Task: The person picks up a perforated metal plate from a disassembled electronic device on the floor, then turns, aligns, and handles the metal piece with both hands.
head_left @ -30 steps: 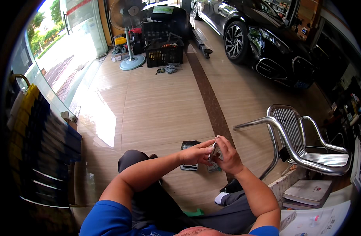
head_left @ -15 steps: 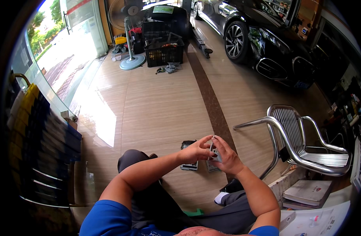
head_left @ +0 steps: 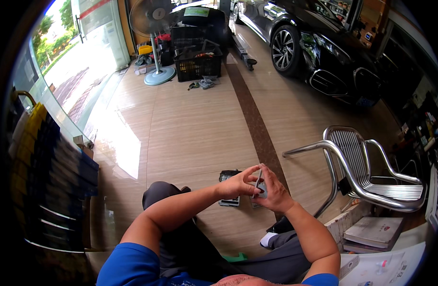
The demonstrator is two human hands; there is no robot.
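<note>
Both hands come together over the floor in front of my knees, holding a thin, flat grey plate on edge. Its exact kind is too small to make out. My left hand grips the left side with bent fingers, thumb low and fingertips at the top edge. My right hand is wrapped round the right side, its fingertips meeting the left ones at the top. Below the left wrist, a dark, silver-edged flat object lies on the floor, partly covered by that hand. Another pale flat piece shows beneath the right hand.
A metal chair stands at right, near books on a ledge. A black car is parked beyond. Ahead are a fan and a black crate. A dark rack with yellow tops stands left.
The plate has turned slightly, its upper edge tilting to the right. Both hands have shifted a little to the right and still hold it.
</note>
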